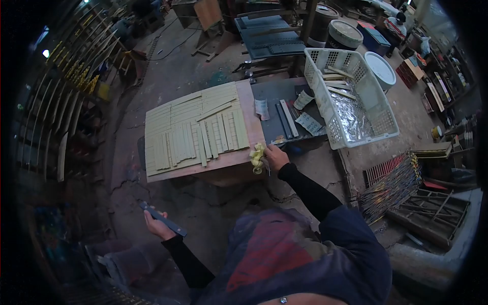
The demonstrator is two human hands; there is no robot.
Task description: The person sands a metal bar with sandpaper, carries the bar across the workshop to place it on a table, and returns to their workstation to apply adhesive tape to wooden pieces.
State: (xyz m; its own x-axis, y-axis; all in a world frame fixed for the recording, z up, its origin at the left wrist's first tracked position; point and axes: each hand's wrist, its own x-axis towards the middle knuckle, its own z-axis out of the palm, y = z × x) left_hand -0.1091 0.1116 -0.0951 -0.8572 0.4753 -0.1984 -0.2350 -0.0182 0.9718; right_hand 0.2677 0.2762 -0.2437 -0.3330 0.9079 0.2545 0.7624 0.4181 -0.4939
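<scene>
Two hands hold two things, well apart

Both hands are narrowed around something; the left hand (158,224) grips a dark bar (173,226), and the right hand (277,156) pinches a crumpled yellow cloth (257,157), or perhaps a glove, I cannot tell which. The bar is in front of the body at the left, short of the near edge of the desk (248,109); its long axis runs slantwise, with the far end pointing forward and to the left, and the near end toward the body. The relation which matters most, in my judgement, is this: the cloth is to the right of the bar and farther forward, at the near right corner of the desk; so the right hand is the nearer one to the pale strips (223,129), which lie in rows there; a white crate (366,140) stands beyond, at the right.
</scene>
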